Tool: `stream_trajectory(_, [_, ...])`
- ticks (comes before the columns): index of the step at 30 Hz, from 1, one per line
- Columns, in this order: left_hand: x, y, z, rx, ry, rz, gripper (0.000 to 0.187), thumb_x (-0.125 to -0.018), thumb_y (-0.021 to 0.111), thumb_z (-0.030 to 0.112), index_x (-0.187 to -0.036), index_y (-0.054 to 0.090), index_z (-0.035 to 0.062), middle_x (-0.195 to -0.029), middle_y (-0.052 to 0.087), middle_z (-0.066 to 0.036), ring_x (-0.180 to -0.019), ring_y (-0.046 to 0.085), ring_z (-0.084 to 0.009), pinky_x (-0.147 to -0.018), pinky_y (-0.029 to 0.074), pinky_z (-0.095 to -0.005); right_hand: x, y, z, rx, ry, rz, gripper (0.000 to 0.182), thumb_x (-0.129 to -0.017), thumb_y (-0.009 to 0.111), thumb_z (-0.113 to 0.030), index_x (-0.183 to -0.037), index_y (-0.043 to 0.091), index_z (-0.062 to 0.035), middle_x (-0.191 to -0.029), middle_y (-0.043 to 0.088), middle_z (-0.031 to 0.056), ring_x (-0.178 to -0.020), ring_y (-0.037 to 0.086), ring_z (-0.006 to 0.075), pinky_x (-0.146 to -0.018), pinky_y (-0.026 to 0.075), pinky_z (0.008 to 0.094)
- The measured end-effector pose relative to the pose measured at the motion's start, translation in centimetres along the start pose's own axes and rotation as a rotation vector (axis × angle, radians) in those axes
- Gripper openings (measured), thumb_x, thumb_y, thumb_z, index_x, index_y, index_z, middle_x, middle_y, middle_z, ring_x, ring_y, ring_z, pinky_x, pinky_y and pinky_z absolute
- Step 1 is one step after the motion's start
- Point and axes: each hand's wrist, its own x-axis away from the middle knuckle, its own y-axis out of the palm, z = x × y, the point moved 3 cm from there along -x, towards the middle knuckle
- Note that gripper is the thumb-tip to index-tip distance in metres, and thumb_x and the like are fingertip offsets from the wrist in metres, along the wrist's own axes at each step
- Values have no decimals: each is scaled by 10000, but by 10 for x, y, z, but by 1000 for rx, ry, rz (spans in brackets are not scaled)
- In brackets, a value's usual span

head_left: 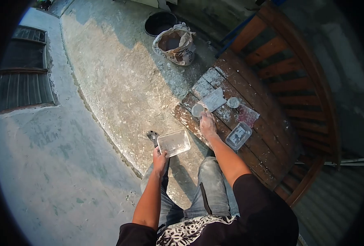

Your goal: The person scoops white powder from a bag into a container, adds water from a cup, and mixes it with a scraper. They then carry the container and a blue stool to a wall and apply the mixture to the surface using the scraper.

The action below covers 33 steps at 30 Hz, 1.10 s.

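Note:
My left hand (160,161) grips the near corner of a rectangular clear plastic container (174,143), which has whitish residue inside and hangs over the floor. Above the edge of the wooden bench, my right hand (207,124) is closed at a small round plastic cup (197,109) and seems to hold it by its near side. Just beyond lies a white-coated flat piece (213,99), partly behind the cup. Another small round cup (233,102) and a second rectangular plastic container (239,135) with white patches rest on the bench, near a reddish powdery sheet (247,115).
The wooden bench (268,135) with a slatted back (296,85) stands at my right, dusted white. Further off are an open sack (182,54) of powder and a black tub (160,23). A wall with a louvred window (24,69) runs along the left.

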Motion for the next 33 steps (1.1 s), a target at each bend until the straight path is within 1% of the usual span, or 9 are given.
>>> stream_trajectory(6, [48, 37, 73, -79, 111, -36, 376, -951, 573, 28, -1312, 469, 35, -1111, 635, -102, -990, 621, -194, -822, 517, -317, 20, -143, -61, -268, -118, 162, 290, -898, 665, -111, -1124, 501, -33, -1195, 513, 254, -1078, 537, 484, -900, 465, 526])
stream_trajectory(8, [76, 56, 106, -11, 154, -97, 401, -940, 594, 92, -1326, 486, 93, -1084, 624, -53, -884, 599, -129, -668, 460, -264, 37, -207, -85, -291, -124, 206, 312, -891, 683, -134, -1106, 488, -21, -1170, 501, 260, -1069, 527, 493, -897, 454, 529])
stream_trajectory(10, [103, 70, 128, 37, 168, -154, 414, -949, 598, 94, -1341, 466, 90, -1131, 618, -67, -952, 621, -159, -760, 510, -294, 61, -265, -105, -287, -86, 180, 411, -884, 687, -128, -1189, 449, 12, -1228, 479, 296, -1096, 532, 494, -926, 463, 536])
stream_trajectory(13, [155, 104, 173, 66, 193, -261, 477, -953, 626, 117, -1383, 421, 83, -1238, 595, -111, -1093, 627, -221, -938, 522, -374, 95, -345, -124, -210, -149, 218, 461, -870, 709, -172, -1203, 440, -1, -1192, 485, 251, -1065, 548, 457, -900, 465, 524])
stream_trajectory(16, [221, 138, 216, 106, 220, -330, 442, -961, 617, 96, -1358, 425, 75, -1183, 617, -105, -1035, 627, -202, -858, 537, -339, 119, -407, -139, -288, -93, 206, 438, -828, 759, -199, -1111, 456, -56, -1152, 508, 191, -1062, 547, 401, -884, 455, 500])
stream_trajectory(18, [243, 151, 224, 96, 245, -383, 448, -966, 628, 143, -1366, 433, 84, -1185, 616, -99, -1037, 622, -198, -877, 520, -340, 140, -453, -157, -244, -125, 230, 485, -817, 770, -203, -1153, 450, -60, -1184, 531, 193, -1101, 560, 396, -918, 456, 495])
stream_trajectory(19, [251, 157, 227, 82, 266, -415, 456, -967, 635, 170, -1371, 437, 94, -1188, 616, -98, -1043, 617, -195, -868, 511, -344, 148, -472, -164, -269, -106, 203, 595, -793, 794, -190, -1260, 445, -70, -1244, 549, 197, -1158, 558, 398, -981, 451, 478])
stream_trajectory(25, [302, 181, 251, 47, 364, -527, 510, -962, 660, 241, -1404, 432, 128, -1197, 620, -94, -1053, 599, -182, -807, 481, -333, 177, -535, -177, -222, -171, 230, 797, -744, 810, -143, -1421, 394, -94, -1344, 552, 169, -1242, 525, 382, -1069, 410, 474])
stream_trajectory(33, [323, 176, 251, 10, 434, -561, 586, -954, 678, 240, -1443, 385, 104, -1218, 631, -115, -1077, 609, -210, -813, 487, -348, 175, -540, -192, 69, -449, 184, 685, -726, 754, -121, -1366, 508, -105, -1344, 553, 131, -1282, 483, 340, -1092, 346, 457])
